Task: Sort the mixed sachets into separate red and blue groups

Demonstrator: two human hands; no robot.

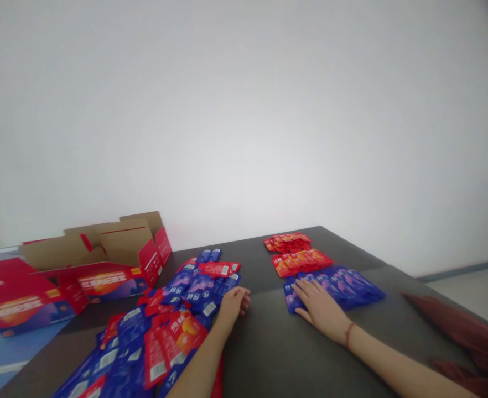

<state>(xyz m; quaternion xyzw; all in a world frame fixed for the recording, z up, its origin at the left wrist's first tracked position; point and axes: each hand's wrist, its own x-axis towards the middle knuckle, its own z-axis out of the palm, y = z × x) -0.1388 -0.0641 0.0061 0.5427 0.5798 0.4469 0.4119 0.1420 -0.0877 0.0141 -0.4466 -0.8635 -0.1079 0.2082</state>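
Note:
My right hand lies flat on a row of overlapping blue-purple sachets, fingers stretched out, covering part of the row's left end. A thin red cord circles that wrist. Beside the right edge of a loose heap of mixed sachets, my left hand is loosely curled, with nothing visible in its fingers. Red sachets with orange fruit pictures and blue sachets make up this heap, lying at many angles. Behind the blue row are a fanned row of red sachets and, farther back, another red stack.
Open red cardboard boxes with brown insides stand at the left; another printed box is nearer. A dark table carries the sachets. Dark red shapes lie at its right edge. A white wall rises behind.

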